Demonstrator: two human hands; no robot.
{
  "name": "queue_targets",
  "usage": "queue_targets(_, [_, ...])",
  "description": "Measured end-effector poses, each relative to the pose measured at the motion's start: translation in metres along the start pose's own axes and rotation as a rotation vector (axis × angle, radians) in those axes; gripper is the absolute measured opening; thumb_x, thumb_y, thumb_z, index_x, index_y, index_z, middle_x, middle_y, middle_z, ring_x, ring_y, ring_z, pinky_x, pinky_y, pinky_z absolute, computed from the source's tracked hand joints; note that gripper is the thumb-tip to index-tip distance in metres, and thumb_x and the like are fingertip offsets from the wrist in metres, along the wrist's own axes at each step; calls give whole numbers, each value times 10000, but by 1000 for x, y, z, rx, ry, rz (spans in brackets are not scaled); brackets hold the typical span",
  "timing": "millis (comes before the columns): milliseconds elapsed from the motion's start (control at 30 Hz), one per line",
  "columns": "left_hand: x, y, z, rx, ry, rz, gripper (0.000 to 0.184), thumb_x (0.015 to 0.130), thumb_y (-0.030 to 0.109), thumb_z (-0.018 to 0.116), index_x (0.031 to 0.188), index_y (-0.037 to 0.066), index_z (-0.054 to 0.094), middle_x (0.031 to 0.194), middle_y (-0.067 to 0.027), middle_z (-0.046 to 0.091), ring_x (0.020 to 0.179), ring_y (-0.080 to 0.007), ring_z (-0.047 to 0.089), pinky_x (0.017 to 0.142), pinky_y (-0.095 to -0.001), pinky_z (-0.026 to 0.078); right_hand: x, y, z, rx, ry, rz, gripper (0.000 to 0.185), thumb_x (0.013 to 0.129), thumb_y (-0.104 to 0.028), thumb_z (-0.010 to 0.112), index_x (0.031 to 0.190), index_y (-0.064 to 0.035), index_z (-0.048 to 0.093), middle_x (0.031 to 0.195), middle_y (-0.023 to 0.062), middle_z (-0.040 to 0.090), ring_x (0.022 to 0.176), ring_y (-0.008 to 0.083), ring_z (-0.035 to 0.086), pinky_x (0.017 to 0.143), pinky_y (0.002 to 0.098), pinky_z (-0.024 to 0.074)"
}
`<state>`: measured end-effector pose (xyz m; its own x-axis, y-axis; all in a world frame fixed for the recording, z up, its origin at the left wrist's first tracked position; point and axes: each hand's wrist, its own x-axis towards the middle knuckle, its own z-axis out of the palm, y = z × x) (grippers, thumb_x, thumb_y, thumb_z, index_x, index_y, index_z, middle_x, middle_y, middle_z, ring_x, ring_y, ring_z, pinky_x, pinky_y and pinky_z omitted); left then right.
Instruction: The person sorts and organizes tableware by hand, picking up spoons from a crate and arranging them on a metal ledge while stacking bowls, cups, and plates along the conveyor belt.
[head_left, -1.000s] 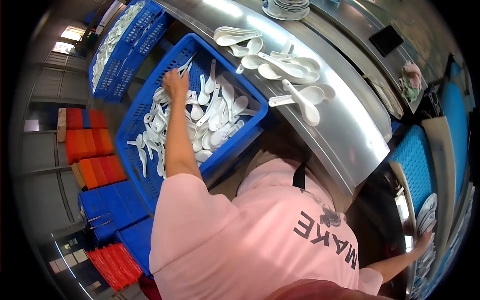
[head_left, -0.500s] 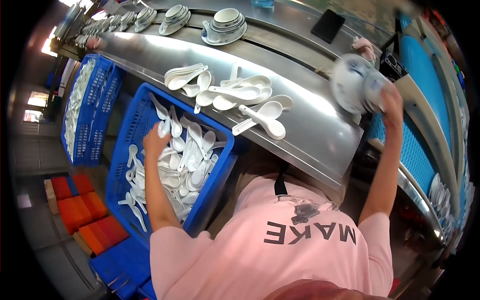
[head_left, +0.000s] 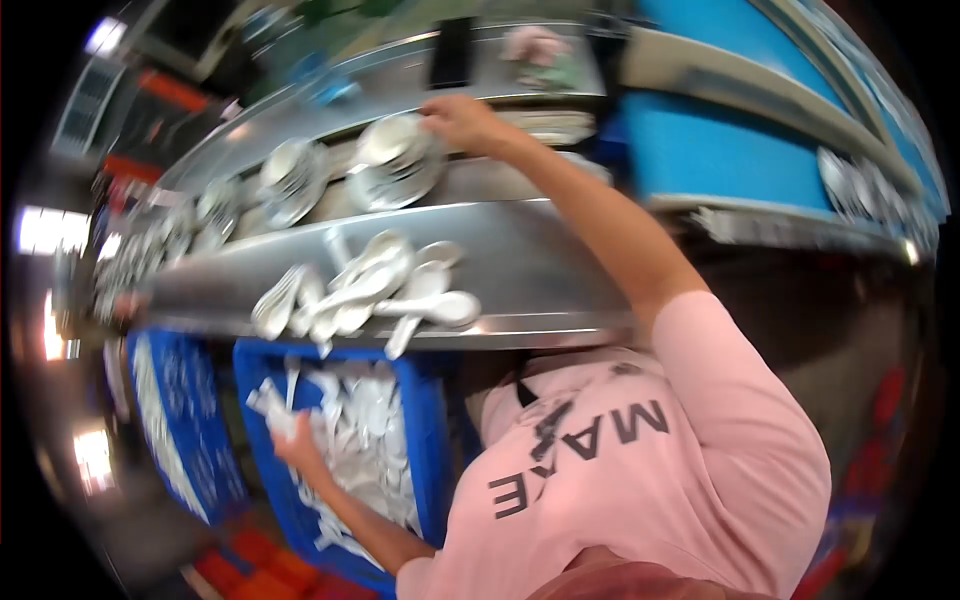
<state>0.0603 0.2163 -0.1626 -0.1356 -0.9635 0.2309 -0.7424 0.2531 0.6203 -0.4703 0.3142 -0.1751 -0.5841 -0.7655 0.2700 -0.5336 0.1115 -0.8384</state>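
My left hand (head_left: pixel 293 447) is over the blue crate (head_left: pixel 425 440), its fingers closed round white soup spoons (head_left: pixel 268 402); blur hides how many. Many more white spoons (head_left: pixel 375 430) lie jumbled in the crate below it. My right hand (head_left: pixel 462 125) reaches across the steel counter and grips the rim of a stack of plates and bowls (head_left: pixel 398 165), which rests on the line behind the counter. Between the two hands, a loose pile of white spoons (head_left: pixel 370 285) lies on the counter (head_left: pixel 540 260) near its front edge.
Similar dish stacks (head_left: pixel 292 175) run off to the left along the line. Behind are a black phone (head_left: pixel 452 52) and a pink cloth (head_left: pixel 535 50). A blue conveyor belt (head_left: pixel 730 150) stands on the right. Another blue crate (head_left: pixel 190 425) is at the left.
My right hand has carried the dish stack from the counter's right end leftward onto the line. My left hand has lifted spoons in the crate. The view has turned.
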Motion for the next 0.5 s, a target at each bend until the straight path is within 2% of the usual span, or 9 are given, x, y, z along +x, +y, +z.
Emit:
queue_targets(33, [12, -12, 3, 78, 14, -23, 460, 666, 213, 730, 996, -64, 571, 875, -167, 631, 762, -259, 603, 714, -361, 478, -23, -10, -32, 34, -58, -15, 298, 782, -226, 563, 987, -14, 609, 880, 148, 637, 832, 265, 600, 732, 342, 466])
queue_targets(67, [10, 14, 3, -136, -60, -52, 461, 686, 192, 714, 1037, -64, 559, 878, -162, 629, 768, -246, 603, 696, -344, 486, -48, -30, -69, 72, -120, -35, 297, 788, -219, 562, 994, -10, 604, 865, 140, 639, 808, 232, 604, 709, 319, 470])
queue_targets(133, [19, -1, 14, 58, 64, 140, 419, 756, 72, 573, 1160, -18, 513, 1046, -120, 586, 742, -118, 540, 597, -257, 452, -94, -35, -129, 61, -178, 37, 279, 813, -189, 556, 1036, -23, 583, 865, 104, 637, 802, 158, 595, 740, 268, 470])
queue_targets(233, [10, 50, 22, -287, -1, -8, 414, 774, 133, 622, 1137, -40, 521, 985, -120, 591, 792, -173, 564, 661, -277, 468, -155, 5, -203, -180, 115, 38, 231, 793, -153, 560, 986, -40, 615, 858, 107, 644, 790, 182, 613, 716, 281, 473])
queue_targets(267, [8, 59, 24, -395, 1, -60, 413, 782, 143, 627, 1135, -42, 521, 980, -117, 589, 806, -183, 566, 676, -281, 469, -175, 15, -230, -309, 240, 139, 221, 784, -122, 547, 980, -53, 622, 908, 112, 640, 823, 208, 612, 741, 302, 475])
queue_targets(333, [14, 53, 25, -565, 25, -155, 410, 789, 142, 619, 1142, -39, 517, 978, -112, 589, 816, -179, 564, 686, -283, 467, -219, 58, -287, -542, 428, 117, 254, 784, -127, 520, 1016, -76, 609, 975, 133, 619, 908, 270, 587, 800, 352, 461])
queue_targets(400, [4, 105, 26, -413, 93, -127, 399, 784, 147, 627, 1125, -37, 531, 951, -103, 588, 797, -171, 552, 671, -299, 461, -254, 71, -328, -918, 516, 325, 267, 806, -113, 482, 1045, -77, 594, 1026, 130, 603, 981, 282, 554, 835, 363, 440])
queue_targets(433, [5, 115, 27, -221, 128, 138, 371, 772, 148, 645, 1076, -44, 552, 902, -104, 592, 758, -162, 535, 646, -304, 452, -267, 83, -345, -941, 544, 413, 269, 813, -103, 469, 1052, -72, 589, 1024, 132, 603, 966, 290, 560, 827, 363, 444])
queue_targets(500, [8, 148, 24, -46, -57, 346, 333, 739, 134, 679, 985, -60, 566, 825, -91, 599, 691, -142, 510, 622, -292, 443, -295, 125, -377, -989, 568, 328, 249, 818, -123, 488, 1033, -68, 602, 1005, 130, 614, 916, 298, 586, 807, 352, 456])
